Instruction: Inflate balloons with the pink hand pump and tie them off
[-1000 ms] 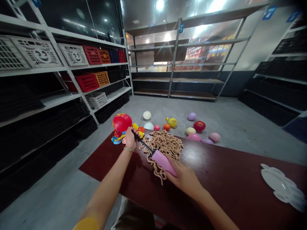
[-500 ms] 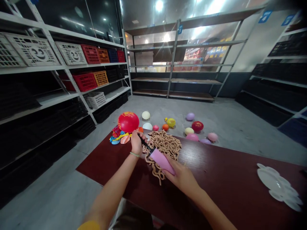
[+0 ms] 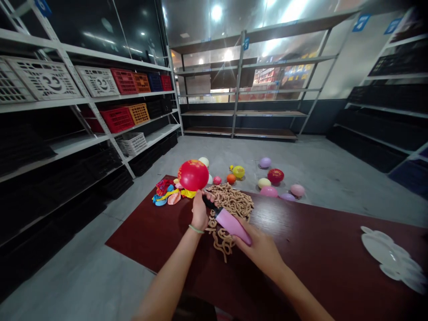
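A balloon pump with a pink body (image 3: 230, 225) and a black end is held slantwise over the table. My right hand (image 3: 261, 247) is closed round the pink body. At the black end, my left hand (image 3: 199, 211), with a pale green band at the wrist, is wrapped round the pump. Just beyond those fingers sits a round, inflated red balloon (image 3: 193, 175) with yellow markings; its neck is hidden by the left hand. Beneath the pump lies a heap of brown, worm-like strands (image 3: 234, 200). Limp, coloured balloons (image 3: 167, 192) lie left of the red one.
The dark red-brown table (image 3: 310, 249) bears a white scalloped plate (image 3: 389, 254) at right. Several inflated balloons, among them a yellow one (image 3: 238, 172), rest on the grey floor past the table. Shelves with crates (image 3: 117, 119) stand left; a rack (image 3: 238, 89) stands behind.
Both hands and the pump have moved slightly right, and the red balloon has shifted right and a little down. Less of the pump's black part shows between my hands.
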`<state>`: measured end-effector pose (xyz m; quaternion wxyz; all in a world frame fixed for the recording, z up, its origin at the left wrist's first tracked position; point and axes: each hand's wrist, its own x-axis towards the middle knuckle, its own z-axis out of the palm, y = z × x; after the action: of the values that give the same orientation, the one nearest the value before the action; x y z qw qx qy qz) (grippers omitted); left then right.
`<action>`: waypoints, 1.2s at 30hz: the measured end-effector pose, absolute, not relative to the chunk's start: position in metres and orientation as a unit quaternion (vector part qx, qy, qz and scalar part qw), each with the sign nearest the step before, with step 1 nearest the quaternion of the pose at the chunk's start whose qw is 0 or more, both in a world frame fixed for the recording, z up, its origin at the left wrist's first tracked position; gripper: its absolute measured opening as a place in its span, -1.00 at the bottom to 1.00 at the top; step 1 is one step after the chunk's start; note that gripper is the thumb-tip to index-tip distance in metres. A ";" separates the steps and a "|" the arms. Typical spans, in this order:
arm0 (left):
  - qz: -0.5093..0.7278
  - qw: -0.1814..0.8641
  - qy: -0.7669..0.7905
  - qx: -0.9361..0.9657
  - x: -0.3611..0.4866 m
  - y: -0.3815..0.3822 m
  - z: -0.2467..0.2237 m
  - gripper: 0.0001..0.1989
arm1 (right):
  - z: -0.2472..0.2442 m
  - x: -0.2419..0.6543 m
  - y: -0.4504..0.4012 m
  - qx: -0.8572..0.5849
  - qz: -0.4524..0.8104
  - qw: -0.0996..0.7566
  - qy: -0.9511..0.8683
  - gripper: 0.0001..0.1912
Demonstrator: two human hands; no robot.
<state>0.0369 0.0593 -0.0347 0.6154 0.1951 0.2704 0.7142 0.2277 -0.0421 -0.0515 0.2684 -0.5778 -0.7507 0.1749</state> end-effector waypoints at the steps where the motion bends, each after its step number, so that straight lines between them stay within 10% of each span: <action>1: 0.712 0.616 0.276 0.193 0.042 0.058 -0.037 -0.85 | -0.052 0.228 -0.042 -0.576 0.176 0.266 -0.753 -0.40; 36: 0.734 0.481 0.404 0.259 -0.018 0.109 -0.008 -0.87 | -0.052 0.234 -0.041 -0.526 0.151 0.252 -0.799 -0.38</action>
<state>-0.0178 0.1090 -0.0082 0.4805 0.2594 0.4042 0.7338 0.2339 -0.0410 -0.0519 0.2519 -0.5255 -0.7985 0.1507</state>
